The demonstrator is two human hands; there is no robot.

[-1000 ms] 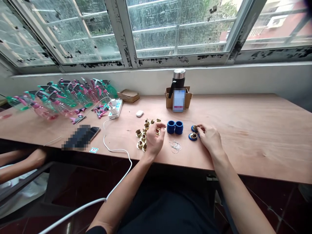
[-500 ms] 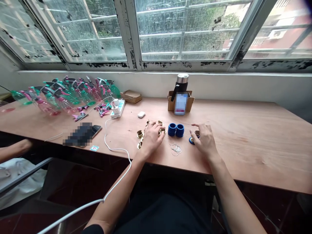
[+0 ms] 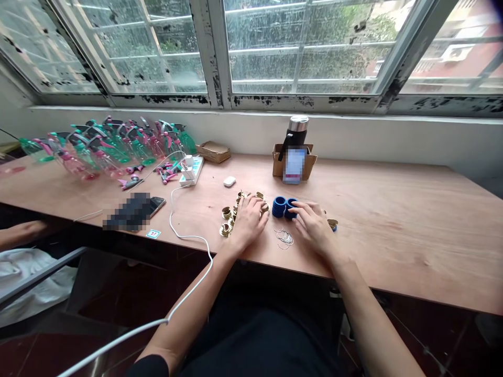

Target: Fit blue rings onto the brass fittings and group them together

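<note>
Left hand (image 3: 248, 221) lies over brass caps (image 3: 226, 212) mid-desk (image 3: 393, 209), fingers curled; cannot tell if pinching. Right hand (image 3: 314, 226), fingers spread, tips touch blue rings (image 3: 279, 207) just beside. Best to take the top ring only, keeping clear of wire loops (image 3: 284, 236).

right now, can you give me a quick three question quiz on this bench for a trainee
1. True or false: the left hand lies over the brass pieces.
2. What lies between the two hands? A wire rings, B earbud case, C phone.
3. What are the right hand fingers nearest to?
Key: 1 true; 2 A; 3 the blue rings.
</note>
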